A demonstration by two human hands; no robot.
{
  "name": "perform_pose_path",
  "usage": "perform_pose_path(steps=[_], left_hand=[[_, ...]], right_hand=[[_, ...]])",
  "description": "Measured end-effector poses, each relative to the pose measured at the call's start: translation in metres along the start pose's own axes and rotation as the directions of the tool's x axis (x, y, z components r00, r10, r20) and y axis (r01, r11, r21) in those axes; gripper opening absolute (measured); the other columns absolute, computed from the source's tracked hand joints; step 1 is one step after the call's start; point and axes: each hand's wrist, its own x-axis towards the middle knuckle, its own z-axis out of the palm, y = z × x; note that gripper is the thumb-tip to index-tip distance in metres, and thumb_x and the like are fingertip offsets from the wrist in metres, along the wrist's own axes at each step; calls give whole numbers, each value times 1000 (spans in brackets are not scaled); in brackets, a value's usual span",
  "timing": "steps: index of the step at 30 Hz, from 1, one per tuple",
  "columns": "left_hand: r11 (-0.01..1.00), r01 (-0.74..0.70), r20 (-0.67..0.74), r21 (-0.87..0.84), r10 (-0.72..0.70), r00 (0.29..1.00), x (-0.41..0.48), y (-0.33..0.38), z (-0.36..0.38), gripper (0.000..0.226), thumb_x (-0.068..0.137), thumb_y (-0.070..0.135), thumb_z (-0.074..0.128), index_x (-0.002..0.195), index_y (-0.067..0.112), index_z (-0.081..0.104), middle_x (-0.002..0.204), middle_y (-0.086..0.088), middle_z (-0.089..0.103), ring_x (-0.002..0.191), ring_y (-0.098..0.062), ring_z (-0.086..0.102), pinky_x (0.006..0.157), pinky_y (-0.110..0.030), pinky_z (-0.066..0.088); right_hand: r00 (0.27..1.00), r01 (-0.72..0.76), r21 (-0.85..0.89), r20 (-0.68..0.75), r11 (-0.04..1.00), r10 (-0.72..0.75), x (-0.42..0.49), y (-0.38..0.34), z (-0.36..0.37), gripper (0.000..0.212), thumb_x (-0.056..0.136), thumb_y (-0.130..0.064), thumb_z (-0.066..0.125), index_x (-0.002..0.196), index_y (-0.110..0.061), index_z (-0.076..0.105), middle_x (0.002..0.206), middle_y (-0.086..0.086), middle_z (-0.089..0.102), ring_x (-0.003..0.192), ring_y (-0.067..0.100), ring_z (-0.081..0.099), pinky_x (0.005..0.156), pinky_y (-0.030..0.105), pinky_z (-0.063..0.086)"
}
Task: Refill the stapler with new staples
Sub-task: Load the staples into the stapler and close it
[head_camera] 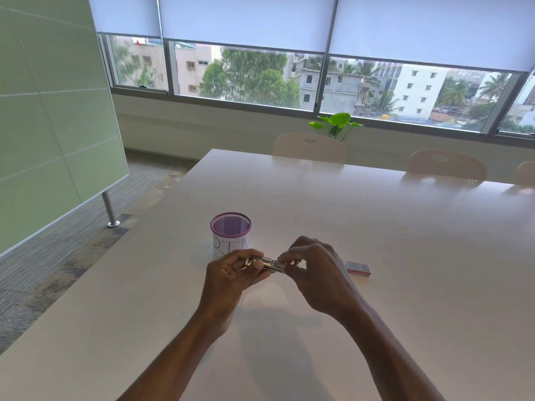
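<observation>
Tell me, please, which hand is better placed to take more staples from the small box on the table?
The right hand. The staple box lies on the table just to its right, while the left hand grips the stapler on the far side from the box and probably should keep steadying it.

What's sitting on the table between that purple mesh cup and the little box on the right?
In the head view, both hands, left hand and right hand, hold the stapler between the mesh cup and the small box.
</observation>
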Motion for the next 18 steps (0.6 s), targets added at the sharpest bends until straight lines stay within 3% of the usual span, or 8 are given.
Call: perform_pose_path(steps=[7, 13, 18], left_hand=[[979, 117, 1, -166, -118, 993, -1, -10, 2, 20, 68, 15, 75, 88, 9, 75, 96, -22, 76, 90, -34, 74, 75, -29, 60], [967, 139, 27, -211, -137, 990, -1, -14, 3, 19, 73, 9, 71, 91, 2, 72, 97, -25, 75, 90, -37, 74, 74, -29, 60], [970, 133, 25, -202, -131, 991, -2, -13, 3, 20, 75, 8, 69, 94, 0, 70, 96, -23, 76, 89, -36, 74, 72, -27, 60]], right_hand=[[1000, 0, -57, 31, 998, 2, -1, -1, -2, 17, 86, -22, 67, 98, -30, 75, 91, -16, 63, 85, 11, 57, 69, 28, 40], [999, -1, -46, 51, 999, 3, -2, -1, -8, 16, 88, -27, 69, 103, -26, 73, 96, -10, 66, 86, 12, 59, 75, 31, 47], [999, -9, -37, 45, 999, 11, -1, -2, -8, 7, 85, -23, 72, 90, -29, 70, 92, -12, 62, 83, 11, 58, 70, 29, 41]])
